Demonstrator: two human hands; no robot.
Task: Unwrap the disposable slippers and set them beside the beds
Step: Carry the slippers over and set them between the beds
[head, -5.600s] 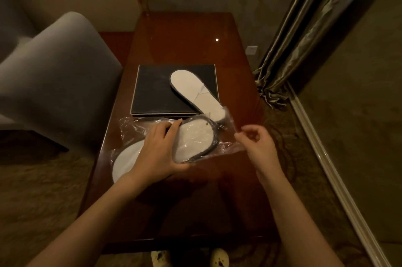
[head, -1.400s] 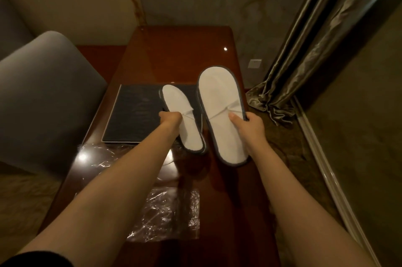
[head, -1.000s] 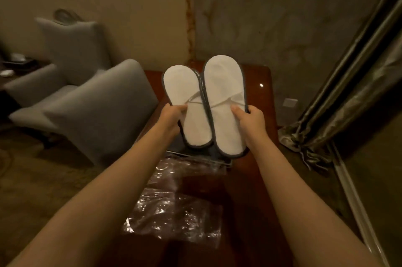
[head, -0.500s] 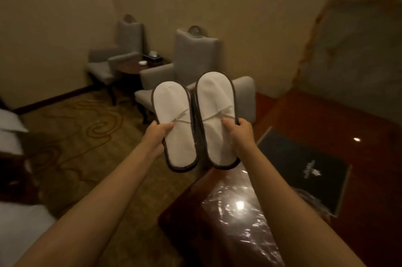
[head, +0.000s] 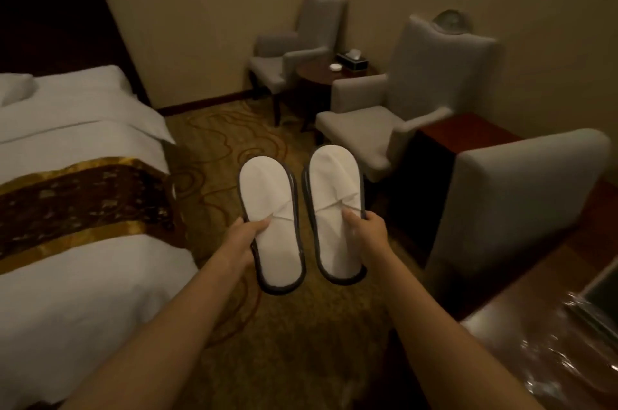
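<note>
Both slippers are unwrapped and held in the air over the carpet (head: pixel 214 138), mid-frame, not on the floor. Left hand (head: pixel 245 237) grips the left slipper (head: pixel 271 222) at its outer edge, thumb on top near the strap seam, fingers curled underneath. Right hand (head: pixel 366 229) holds the right slipper (head: pixel 334 199) the same way at its outer edge, thumb on the white upper. Slippers are side by side with a narrow gap between them, toes pointing to 12 o'clock, white uppers facing the camera, dark trim round the rims. Right one sits slightly further toward 12 than the left. Bed (head: pixel 67 128) at 9 o'clock has white linen with a brown-and-gold runner (head: pixel 77 205) across it; its near corner is just beside the left slipper in frame. Two grey armchairs at 12–2 o'clock: far one (head: pixel 301 48), near one (head: pixel 384 128), with a round side table (head: pixel 317 75) between them carrying a tissue box (head: pixel 352 60). Grey chair back (head: pixel 521 199) at 3 o'clock. Counter (head: pixel 495 339) at 4–5 o'clock with the empty plastic wrap (head: pixel 548 359) lying on it, well apart from the slippers.
</note>
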